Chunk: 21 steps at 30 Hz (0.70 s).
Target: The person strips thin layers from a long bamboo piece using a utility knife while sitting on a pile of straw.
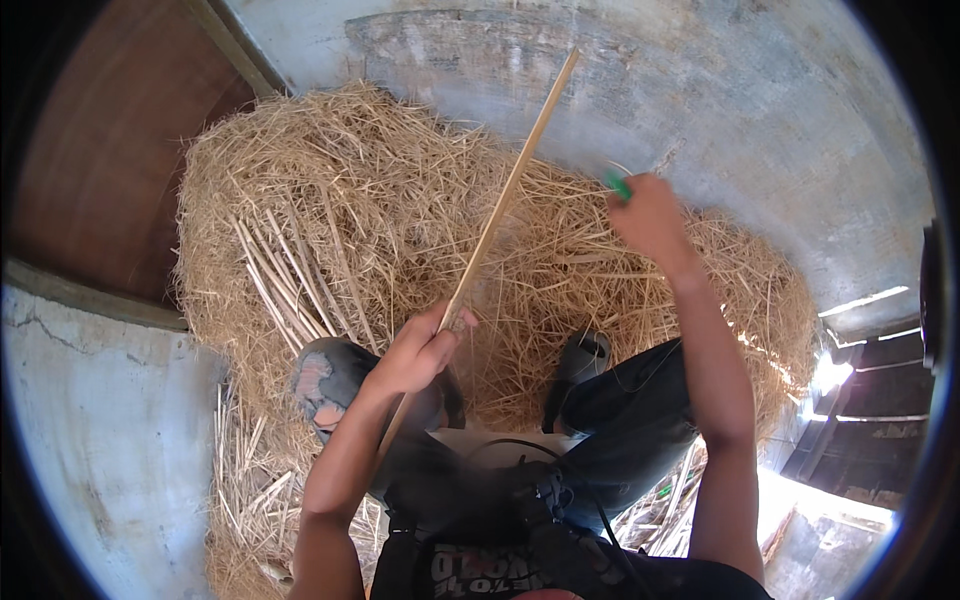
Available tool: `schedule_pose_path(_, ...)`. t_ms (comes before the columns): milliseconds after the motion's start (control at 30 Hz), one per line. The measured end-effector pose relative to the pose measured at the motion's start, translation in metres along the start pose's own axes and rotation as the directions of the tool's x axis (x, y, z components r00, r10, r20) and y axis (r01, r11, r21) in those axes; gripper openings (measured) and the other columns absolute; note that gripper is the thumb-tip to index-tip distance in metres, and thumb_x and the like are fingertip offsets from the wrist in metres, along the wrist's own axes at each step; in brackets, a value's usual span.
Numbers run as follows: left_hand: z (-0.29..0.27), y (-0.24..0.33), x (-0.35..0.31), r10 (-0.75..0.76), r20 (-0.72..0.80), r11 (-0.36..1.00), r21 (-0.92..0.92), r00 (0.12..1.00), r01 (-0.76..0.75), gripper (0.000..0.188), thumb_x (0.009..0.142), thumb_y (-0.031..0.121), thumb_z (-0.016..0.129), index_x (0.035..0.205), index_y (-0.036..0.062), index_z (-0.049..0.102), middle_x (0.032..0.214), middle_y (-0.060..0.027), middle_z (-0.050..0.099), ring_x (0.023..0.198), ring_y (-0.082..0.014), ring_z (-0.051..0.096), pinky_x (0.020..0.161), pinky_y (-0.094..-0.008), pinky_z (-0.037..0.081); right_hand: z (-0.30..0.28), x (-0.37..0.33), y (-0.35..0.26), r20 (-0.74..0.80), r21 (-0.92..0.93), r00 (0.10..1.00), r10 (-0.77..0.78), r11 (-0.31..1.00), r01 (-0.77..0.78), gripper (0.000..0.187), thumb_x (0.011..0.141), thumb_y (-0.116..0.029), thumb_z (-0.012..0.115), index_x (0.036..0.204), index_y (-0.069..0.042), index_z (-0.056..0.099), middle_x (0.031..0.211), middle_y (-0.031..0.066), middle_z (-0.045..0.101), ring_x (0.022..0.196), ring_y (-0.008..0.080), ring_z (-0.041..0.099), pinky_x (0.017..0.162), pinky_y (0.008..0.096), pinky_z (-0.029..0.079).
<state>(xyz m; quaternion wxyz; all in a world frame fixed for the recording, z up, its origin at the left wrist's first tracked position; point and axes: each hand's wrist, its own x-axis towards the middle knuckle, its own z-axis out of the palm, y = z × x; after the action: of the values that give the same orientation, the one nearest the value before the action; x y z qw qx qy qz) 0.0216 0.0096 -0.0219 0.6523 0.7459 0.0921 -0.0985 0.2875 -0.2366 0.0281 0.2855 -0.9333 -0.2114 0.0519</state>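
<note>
My left hand (425,350) is closed around the lower part of a long, thin wooden stick (510,195). The stick slants up and to the right, its far tip in front of the grey wall, while its near end runs down past my left forearm. Away to the right of it, my right hand (652,225) is raised over the straw, closed on a small green object (617,184). Motion blurs that object, so its kind cannot be made out. A thin, pale strand curves beside it. The two hands are well apart, and the right one does not touch the stick.
A large heap of dry straw (400,190) spreads before me and around my feet. Several pale sticks (285,275) lie on it at the left, with more thin stalks (240,480) lower down. A grey wall (750,100) stands behind, a brown panel (110,150) at the left.
</note>
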Motion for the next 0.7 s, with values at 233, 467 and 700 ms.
schedule_pose_path(233,0.004,0.000,0.021,0.071,-0.086,0.992,0.113,0.994,-0.061,0.031,0.094,0.004,0.041,0.120,0.0023,0.057,0.058,0.0045,0.044,0.046,-0.0058,0.042,0.047,-0.0249,0.033,0.074,-0.056,-0.068,0.334,-0.043,0.878,-0.344,0.924,0.379,0.015,0.073,-0.010,0.067,0.077,0.004,0.071,0.075,0.0257,0.069,0.073,0.0425,0.070,0.075,0.0504,0.058)
schedule_pose_path(467,0.005,-0.004,0.022,0.035,-0.127,0.993,0.119,0.991,-0.019,0.031,0.093,0.006,0.044,0.120,0.0039,0.058,0.059,0.0037,0.046,0.048,-0.0065,0.043,0.047,-0.0259,0.035,0.102,-0.058,-0.065,0.368,-0.014,0.850,-0.378,0.911,0.411,0.015,0.072,-0.011,0.069,0.078,0.003,0.071,0.077,0.0268,0.068,0.078,0.0445,0.070,0.076,0.0515,0.058)
schedule_pose_path(700,0.007,-0.008,0.019,0.129,-0.150,0.933,0.352,0.980,-0.069,0.029,0.093,0.009,0.048,0.120,0.0044,0.060,0.064,-0.0054,0.053,0.055,-0.0165,0.055,0.055,-0.0346,0.044,0.108,-0.062,-0.066,0.353,-0.015,0.857,-0.376,0.913,0.407,0.015,0.073,-0.011,0.072,0.077,0.004,0.071,0.076,0.0260,0.069,0.077,0.0439,0.070,0.073,0.0509,0.058)
